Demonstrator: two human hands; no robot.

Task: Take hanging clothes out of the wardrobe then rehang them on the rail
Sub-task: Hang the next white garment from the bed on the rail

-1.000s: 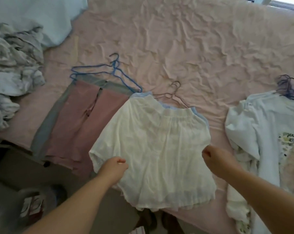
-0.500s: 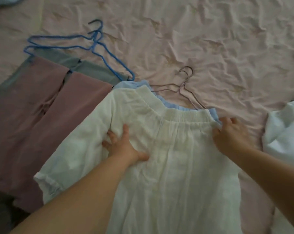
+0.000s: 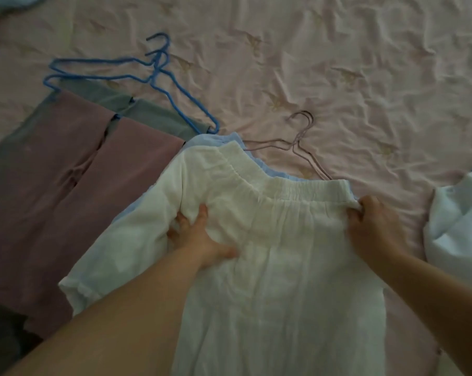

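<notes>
A white gathered blouse (image 3: pixel 270 240) lies flat on the pink bed sheet (image 3: pixel 337 63), over a pale blue garment (image 3: pixel 215 139) whose edge shows at the neckline. Thin pinkish wire hangers (image 3: pixel 297 142) stick out above the elastic neckline. My left hand (image 3: pixel 199 240) rests on the blouse near its left shoulder, fingers spread, the tips under a fold. My right hand (image 3: pixel 370 226) pinches the right end of the neckline.
To the left lie mauve trousers (image 3: pixel 53 185) on grey ones (image 3: pixel 115 101), with blue wire hangers (image 3: pixel 137 74) at their top. A light blue top (image 3: pixel 462 226) lies at the right edge. The bed's near edge drops off at lower left.
A second ago both hands held the blouse lower down at its sides. They have moved up to the shoulder and neckline, and the view has closed in. The left fingers now dig into a fold.
</notes>
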